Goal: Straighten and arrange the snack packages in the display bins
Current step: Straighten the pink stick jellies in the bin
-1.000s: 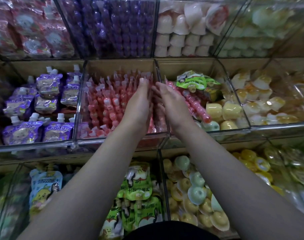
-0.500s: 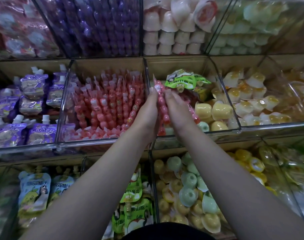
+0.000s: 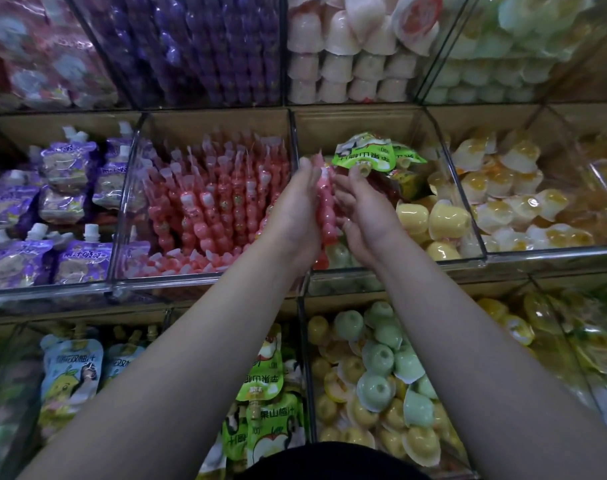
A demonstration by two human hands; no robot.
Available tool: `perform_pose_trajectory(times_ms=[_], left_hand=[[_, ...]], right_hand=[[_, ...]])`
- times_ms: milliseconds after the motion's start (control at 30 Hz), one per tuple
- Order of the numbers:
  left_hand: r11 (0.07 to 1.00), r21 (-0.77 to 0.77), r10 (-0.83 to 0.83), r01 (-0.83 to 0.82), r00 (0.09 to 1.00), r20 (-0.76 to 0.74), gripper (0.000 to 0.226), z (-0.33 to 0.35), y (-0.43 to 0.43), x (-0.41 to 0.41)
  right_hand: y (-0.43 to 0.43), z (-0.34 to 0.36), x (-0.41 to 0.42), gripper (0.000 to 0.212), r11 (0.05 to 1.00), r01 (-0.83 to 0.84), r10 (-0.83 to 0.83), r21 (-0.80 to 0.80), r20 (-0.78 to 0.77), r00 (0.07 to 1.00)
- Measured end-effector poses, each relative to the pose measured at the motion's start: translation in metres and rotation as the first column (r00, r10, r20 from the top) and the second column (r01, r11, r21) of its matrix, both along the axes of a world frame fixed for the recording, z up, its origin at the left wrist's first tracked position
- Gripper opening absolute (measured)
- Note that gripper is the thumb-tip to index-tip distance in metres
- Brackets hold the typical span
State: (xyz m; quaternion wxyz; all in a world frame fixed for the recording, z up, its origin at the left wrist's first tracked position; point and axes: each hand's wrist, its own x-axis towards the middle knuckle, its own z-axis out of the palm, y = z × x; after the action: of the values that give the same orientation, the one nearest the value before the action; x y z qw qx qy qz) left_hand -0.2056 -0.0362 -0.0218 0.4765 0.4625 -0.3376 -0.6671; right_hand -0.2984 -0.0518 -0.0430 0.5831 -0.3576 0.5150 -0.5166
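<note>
Left hand: the left hand (image 3: 293,213) is upright with its fingers straight, its palm pressed flat against the left side of a bundle of pink jelly sticks (image 3: 325,202).
Right hand: the right hand (image 3: 366,216) faces it from the other side. Its fingers (image 3: 341,199) seem to curl in around the bundle, though the blur there leaves this unsure.
Task thing: the pink jelly sticks stand roughly upright between the two palms, over the clear divider (image 3: 295,140) in the middle row.
Left of the divider: the stick bin (image 3: 128,209) holds many more of the same pink sticks, upright in rows, with some lying flat along its front.
Right of the divider: the mixed bin (image 3: 468,216) holds a green pouch (image 3: 364,152) just behind the right hand's fingertips and yellow jelly cups (image 3: 433,220) just beside that hand.
Far left: purple spouted pouches (image 3: 70,161).
Top row: purple sticks (image 3: 205,46) and stacked pale cups (image 3: 350,67).
Bottom row: green and yellow cups (image 3: 381,362) under the right forearm, green pouches (image 3: 264,407) between the arms and pale blue pouches (image 3: 71,368) to the left.
</note>
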Motion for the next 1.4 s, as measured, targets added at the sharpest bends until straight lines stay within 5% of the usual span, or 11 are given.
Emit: perform_pose_trajectory(times_ms=[167, 267, 467, 600, 800, 1300, 1400], left_hand=[[0.997, -0.082, 0.010, -0.011, 1.000, -0.009, 0.048, 0.009, 0.012, 0.009], [0.992, -0.124, -0.017, 0.008, 0.997, -0.071, 0.069, 0.009, 0.017, 0.018], [0.993, -0.032, 0.106, -0.114, 0.979, -0.176, 0.044, 0.006, 0.008, 0.051], [0.991, -0.103, 0.080, -0.090, 0.992, -0.096, 0.059, 0.008, 0.003, 0.074], [0.983, -0.177, 0.046, -0.041, 0.999, 0.022, 0.045, -0.006, -0.012, 0.098], [0.994, 0.089, 0.056, -0.067, 0.992, 0.113, 0.043, -0.047, -0.035, 0.124], [0.987, 0.139, 0.068, -0.080, 0.994, 0.088, 0.065, -0.043, -0.034, 0.123]], right_hand=[[0.010, -0.006, 0.007, 0.031, 1.000, 0.004, -0.003, -0.010, 0.118, 0.993], [0.014, -0.001, 0.017, 0.028, 0.998, 0.006, 0.002, -0.058, 0.130, 0.991], [0.016, 0.016, 0.047, 0.021, 0.986, 0.002, 0.016, -0.165, 0.105, 0.994], [0.018, 0.019, 0.072, 0.022, 0.989, -0.033, 0.051, -0.143, 0.123, 0.991], [-0.002, 0.005, 0.089, 0.028, 0.981, -0.136, 0.143, -0.140, 0.037, 0.989], [-0.033, -0.038, 0.132, 0.056, 0.978, -0.201, 0.210, 0.058, -0.303, 0.930], [-0.033, -0.034, 0.131, 0.050, 0.976, -0.213, 0.218, 0.049, -0.278, 0.935]])
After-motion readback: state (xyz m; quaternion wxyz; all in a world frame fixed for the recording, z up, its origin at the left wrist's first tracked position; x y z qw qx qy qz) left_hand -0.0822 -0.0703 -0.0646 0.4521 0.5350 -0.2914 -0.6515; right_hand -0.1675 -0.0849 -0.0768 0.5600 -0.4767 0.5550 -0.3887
